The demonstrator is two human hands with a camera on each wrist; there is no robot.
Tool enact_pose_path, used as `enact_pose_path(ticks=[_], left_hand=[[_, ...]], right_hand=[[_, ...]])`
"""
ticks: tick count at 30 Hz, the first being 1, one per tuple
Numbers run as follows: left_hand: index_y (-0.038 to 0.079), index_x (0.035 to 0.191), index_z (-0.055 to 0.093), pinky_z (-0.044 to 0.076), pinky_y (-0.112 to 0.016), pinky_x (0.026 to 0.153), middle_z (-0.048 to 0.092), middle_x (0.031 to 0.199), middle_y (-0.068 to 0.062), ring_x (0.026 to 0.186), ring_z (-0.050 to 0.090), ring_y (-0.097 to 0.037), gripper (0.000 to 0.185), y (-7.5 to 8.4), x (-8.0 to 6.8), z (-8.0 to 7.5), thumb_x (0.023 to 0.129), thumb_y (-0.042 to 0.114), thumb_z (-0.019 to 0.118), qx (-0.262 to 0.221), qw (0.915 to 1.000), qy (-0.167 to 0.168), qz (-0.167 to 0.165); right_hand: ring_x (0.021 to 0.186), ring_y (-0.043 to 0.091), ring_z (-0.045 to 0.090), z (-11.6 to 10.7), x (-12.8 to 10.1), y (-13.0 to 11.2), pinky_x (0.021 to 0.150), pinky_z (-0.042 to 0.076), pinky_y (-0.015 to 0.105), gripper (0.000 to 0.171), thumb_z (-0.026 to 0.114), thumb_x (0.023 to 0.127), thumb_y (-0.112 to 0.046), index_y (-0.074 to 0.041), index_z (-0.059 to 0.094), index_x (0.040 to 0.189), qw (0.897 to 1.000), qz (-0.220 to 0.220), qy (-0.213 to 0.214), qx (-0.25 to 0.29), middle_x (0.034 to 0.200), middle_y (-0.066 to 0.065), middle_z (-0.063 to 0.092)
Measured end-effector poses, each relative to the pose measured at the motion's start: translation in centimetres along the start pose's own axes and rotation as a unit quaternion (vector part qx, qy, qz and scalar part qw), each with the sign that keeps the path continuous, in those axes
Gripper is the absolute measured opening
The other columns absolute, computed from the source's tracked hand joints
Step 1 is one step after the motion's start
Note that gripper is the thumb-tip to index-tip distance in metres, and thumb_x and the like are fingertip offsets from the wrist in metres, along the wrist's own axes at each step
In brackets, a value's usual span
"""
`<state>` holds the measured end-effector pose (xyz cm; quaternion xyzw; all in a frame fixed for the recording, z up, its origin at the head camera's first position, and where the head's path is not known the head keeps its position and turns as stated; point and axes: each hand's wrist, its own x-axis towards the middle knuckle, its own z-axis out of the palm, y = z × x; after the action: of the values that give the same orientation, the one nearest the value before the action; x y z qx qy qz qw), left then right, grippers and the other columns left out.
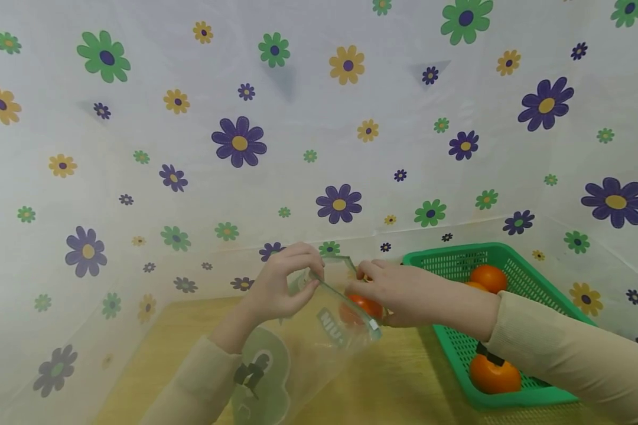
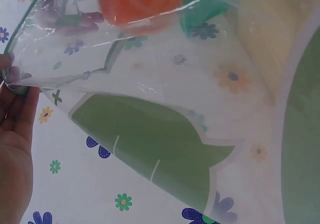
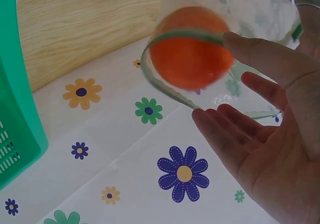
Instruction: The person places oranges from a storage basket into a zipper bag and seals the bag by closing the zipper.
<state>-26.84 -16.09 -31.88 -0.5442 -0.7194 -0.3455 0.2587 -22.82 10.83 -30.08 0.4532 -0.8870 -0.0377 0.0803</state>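
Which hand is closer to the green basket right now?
Right. The right hand sits at the mouth of the clear bag, just beside the green basket. The left hand pinches the bag's rim on the far side, further from the basket.

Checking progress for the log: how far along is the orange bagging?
Done: little, no orange visibly sits deep in the clear bag. In hand: left hand pinches the bag's rim open; right hand is at the mouth with one orange just inside. Left: three oranges remain in the green basket.
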Motion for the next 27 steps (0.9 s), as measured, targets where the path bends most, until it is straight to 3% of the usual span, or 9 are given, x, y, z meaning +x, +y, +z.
enact_pose_path(ticks=[8,27], left_hand=[[0.008,0.089,0.068,0.057,-0.03,0.092,0.071,0.092,-0.006,0.095,0.066,-0.021,0.017,-0.06,-0.1,-0.22,0.08,-0.007,0.071,0.009,0.9998,0.008,-0.015],[0.007,0.087,0.068,0.056,-0.03,0.091,0.071,0.092,-0.006,0.094,0.065,-0.021,0.016,-0.02,0.22,-0.41,0.08,-0.007,0.069,0.006,0.9998,0.017,-0.004]], right_hand=[[0.104,0.021,0.062,-0.01,-0.15,0.06,0.083,0.062,0.029,0.08,0.094,0.081,-0.027,-0.021,0.054,0.15,1.0,0.006,-0.015,-0.009,0.131,0.01,0.06],[0.11,0.024,0.061,0.36,-0.32,0.35,0.084,0.063,0.033,0.077,0.092,0.083,-0.033,-0.023,0.054,0.148,0.999,0.038,-0.037,-0.003,0.136,0.011,0.059]])
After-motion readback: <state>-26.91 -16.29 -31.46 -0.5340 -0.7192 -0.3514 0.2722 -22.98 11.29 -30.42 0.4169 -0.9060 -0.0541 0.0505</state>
